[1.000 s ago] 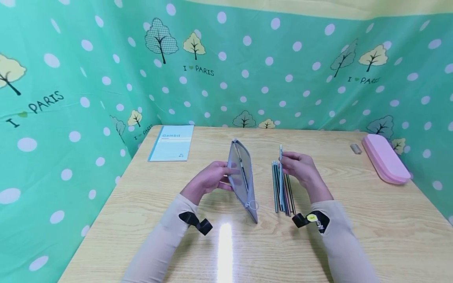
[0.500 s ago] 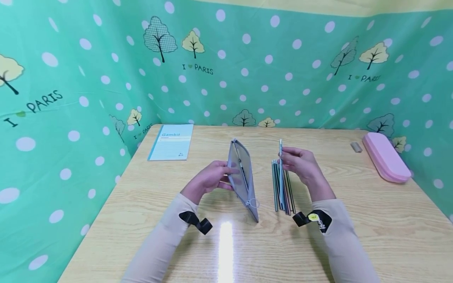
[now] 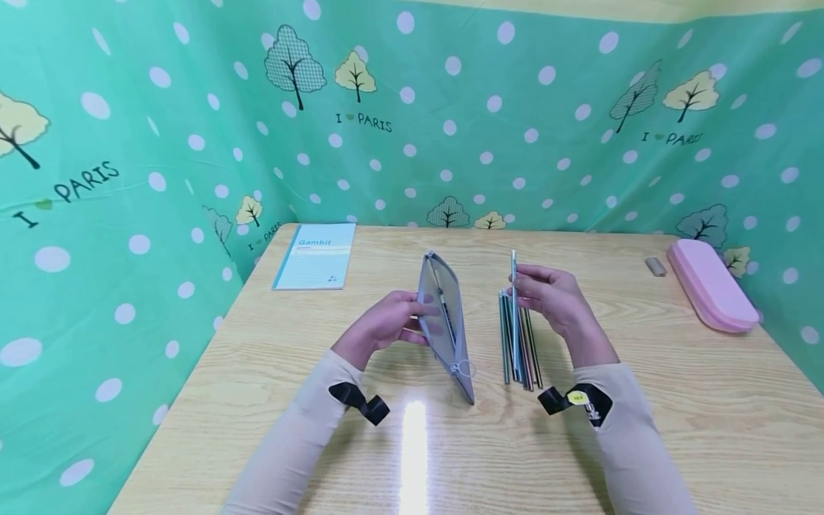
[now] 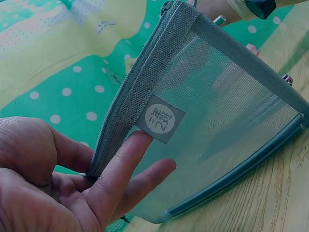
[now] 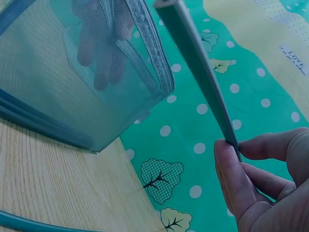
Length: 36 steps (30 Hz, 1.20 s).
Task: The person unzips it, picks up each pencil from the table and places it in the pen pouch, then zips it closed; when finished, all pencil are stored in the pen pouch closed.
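My left hand (image 3: 389,322) grips the edge of a grey-blue mesh pencil pouch (image 3: 434,340), which stands tilted on the table with its zipped mouth undone. A dark slim pen or pencil (image 3: 447,315) shows inside it. In the left wrist view, two fingers lie along the mesh by a small grey label (image 4: 160,120). To the right, my right hand (image 3: 552,295) pinches a light blue pencil (image 3: 514,322) near its far end between thumb and fingertips. Several dark and coloured pencils (image 3: 529,350) lie side by side on the table, partly behind the held one.
A pale blue notebook (image 3: 315,257) lies at the back left of the wooden table (image 3: 257,400). At the back right sit a small grey-brown eraser (image 3: 655,267) and a pink pencil case (image 3: 713,286). A green dotted cloth (image 3: 360,172) hangs behind the table.
My right hand has moved slightly up and away with the light blue pencil, over the other pencils. My left hand keeps the pouch in the same place. The head view has shifted a little.
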Tool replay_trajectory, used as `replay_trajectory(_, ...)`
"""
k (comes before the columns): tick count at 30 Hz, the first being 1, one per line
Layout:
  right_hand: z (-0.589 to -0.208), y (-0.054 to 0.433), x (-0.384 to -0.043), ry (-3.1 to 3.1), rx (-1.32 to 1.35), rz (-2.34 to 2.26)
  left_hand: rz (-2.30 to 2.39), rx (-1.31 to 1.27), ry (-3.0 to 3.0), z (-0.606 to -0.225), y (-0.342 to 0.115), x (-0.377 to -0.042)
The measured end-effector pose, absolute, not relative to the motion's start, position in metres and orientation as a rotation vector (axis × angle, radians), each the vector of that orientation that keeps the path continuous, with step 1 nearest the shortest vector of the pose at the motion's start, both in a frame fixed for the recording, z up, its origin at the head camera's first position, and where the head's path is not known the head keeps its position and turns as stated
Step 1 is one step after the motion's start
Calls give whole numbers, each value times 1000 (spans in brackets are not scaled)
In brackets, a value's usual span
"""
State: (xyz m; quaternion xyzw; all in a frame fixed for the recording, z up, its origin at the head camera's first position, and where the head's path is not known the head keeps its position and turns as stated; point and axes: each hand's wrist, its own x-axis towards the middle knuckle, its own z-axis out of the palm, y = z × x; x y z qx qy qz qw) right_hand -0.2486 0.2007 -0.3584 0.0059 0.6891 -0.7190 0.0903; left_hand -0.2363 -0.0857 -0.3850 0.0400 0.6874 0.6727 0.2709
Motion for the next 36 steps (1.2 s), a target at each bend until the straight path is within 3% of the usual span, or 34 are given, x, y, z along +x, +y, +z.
replay_trajectory(36,-362,162,-234,2048,-71,-2106,1798,146,1851,-386,-83,-235)
